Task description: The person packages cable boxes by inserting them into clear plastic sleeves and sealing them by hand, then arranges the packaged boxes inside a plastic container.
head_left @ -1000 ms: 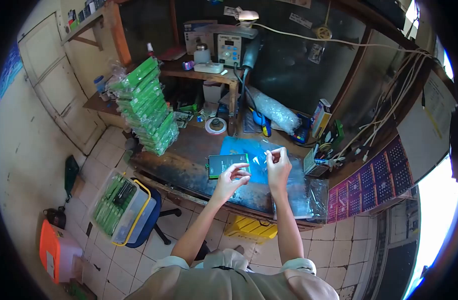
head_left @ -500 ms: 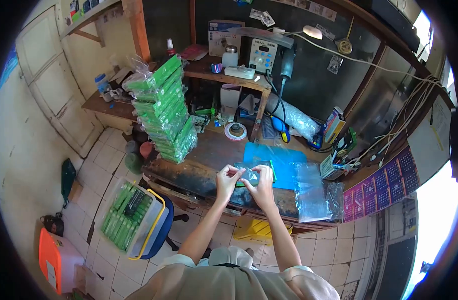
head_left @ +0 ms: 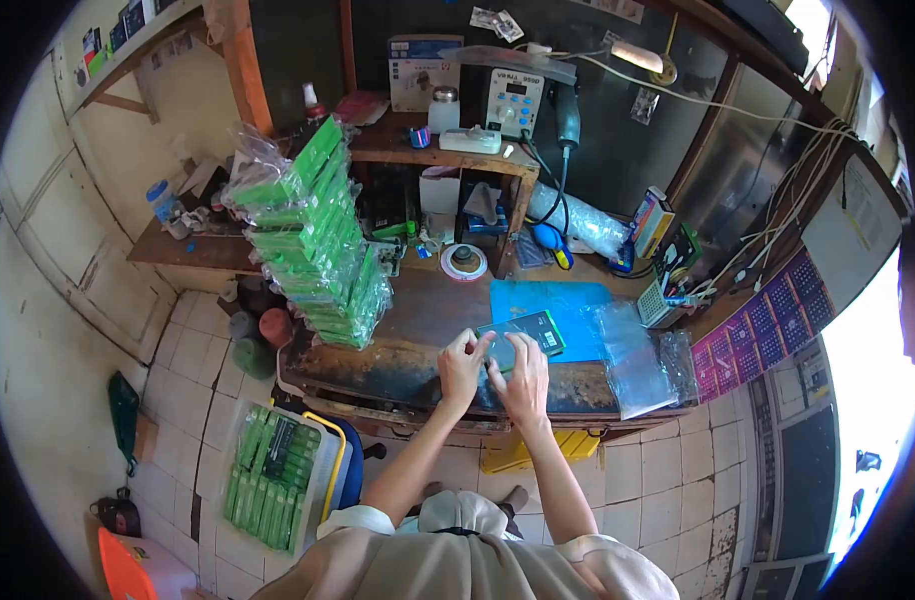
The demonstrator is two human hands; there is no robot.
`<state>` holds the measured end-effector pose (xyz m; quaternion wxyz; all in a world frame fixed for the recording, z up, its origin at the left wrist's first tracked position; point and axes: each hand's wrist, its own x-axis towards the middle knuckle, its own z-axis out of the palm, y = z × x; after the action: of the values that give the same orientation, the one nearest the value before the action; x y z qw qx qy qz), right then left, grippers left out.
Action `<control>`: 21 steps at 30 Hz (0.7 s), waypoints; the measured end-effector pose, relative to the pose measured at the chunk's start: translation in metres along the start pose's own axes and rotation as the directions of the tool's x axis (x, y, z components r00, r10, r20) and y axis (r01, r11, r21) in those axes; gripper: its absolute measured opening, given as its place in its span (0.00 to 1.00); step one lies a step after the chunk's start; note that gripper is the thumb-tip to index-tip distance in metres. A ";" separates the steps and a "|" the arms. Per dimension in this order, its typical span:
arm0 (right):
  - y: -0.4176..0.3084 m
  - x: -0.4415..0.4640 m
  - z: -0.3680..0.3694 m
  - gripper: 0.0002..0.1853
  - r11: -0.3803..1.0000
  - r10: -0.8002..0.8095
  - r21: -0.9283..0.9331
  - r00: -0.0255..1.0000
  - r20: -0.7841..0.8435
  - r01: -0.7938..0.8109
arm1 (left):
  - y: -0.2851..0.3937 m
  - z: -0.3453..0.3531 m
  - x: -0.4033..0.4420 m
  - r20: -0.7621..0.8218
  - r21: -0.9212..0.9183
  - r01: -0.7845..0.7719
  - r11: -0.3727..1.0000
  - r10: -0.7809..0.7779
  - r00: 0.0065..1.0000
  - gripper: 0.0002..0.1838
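Note:
My left hand (head_left: 460, 370) is closed in a pinch at the front edge of the worktable. Just beside it, my right hand (head_left: 522, 378) has its fingers bent inward, with thumb and fingertips facing the left hand. What lies between the fingertips is too small and hazy to make out; it may be clear plastic. A flat dark box with green edges (head_left: 550, 338) lies right behind my fingers, partly hidden by them. Under its right part is a blue mat (head_left: 584, 300). Clear plastic bags (head_left: 633, 365) lie to the right of my right hand.
A tall stack of green plastic-wrapped boxes (head_left: 308, 235) stands at the left. A bin of green packets (head_left: 274, 470) sits on the floor. Behind are a tape roll (head_left: 464, 262), a hot-air station (head_left: 516, 103) and a pen basket (head_left: 660, 303).
The view has shifted a little. My hands have come slightly nearer the table's front edge, and more of the green-edged box shows. The small clear piece between my fingers is less visible.

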<state>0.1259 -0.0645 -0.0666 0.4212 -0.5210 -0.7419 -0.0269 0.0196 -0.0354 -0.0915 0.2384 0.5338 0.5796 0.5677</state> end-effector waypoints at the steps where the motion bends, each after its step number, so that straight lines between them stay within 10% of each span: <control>1: -0.002 0.001 -0.001 0.22 0.999 0.016 0.033 0.999 -0.028 -0.015 | 0.005 -0.004 0.000 0.032 -0.010 0.003 1.000 -0.003 0.999 0.20; 10: 0.001 0.002 -0.019 0.07 0.992 0.006 0.123 0.993 -0.114 0.008 | -0.004 -0.015 -0.005 0.216 -0.479 -0.002 0.878 0.120 0.969 0.20; 13: 0.004 0.000 -0.023 0.07 0.993 -0.026 0.112 0.996 -0.089 0.036 | 0.012 -0.025 0.001 0.187 -0.228 -0.286 0.931 0.330 0.925 0.20; 21: -0.014 0.003 -0.041 0.21 0.999 0.040 0.003 0.998 -0.056 -0.039 | 0.035 -0.023 0.001 0.166 -0.078 -0.302 0.950 0.311 0.936 0.09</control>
<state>0.1393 -0.0882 -0.0325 0.4425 -0.5343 -0.7195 -0.0325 0.0110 -0.0513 -0.0533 0.2109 0.6593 0.4513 0.5631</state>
